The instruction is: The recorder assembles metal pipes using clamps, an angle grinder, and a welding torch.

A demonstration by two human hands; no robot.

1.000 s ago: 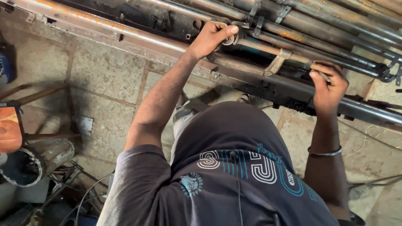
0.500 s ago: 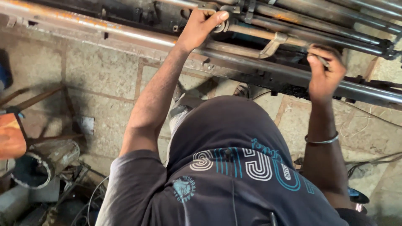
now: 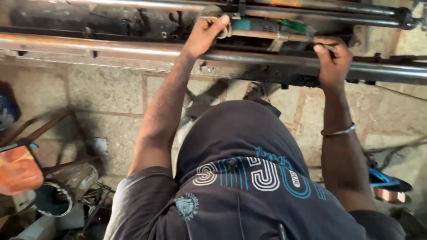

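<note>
Steel pipe (image 3: 133, 46), both hands raised, left hand (image 3: 205, 33), right hand (image 3: 332, 60)

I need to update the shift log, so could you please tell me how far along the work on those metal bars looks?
Done: the steel tubes lie side by side across the frame, with clamps fitted. In hand: the left hand grips a metal ring on the copper-coloured rod, while the right hand holds a slim tool at the dark tube. What remains cannot be told.

Dark navy shirt (image 3: 249, 186) w/ white & teal print. Silver bangle (image 3: 339, 131). Grey steel pipes (image 3: 275, 57), rust-orange patches (left end esp.). Tan stone floor (image 3: 106, 95). Green-handled tool (image 3: 291, 26). Orange seat (image 3: 18, 171).
</note>
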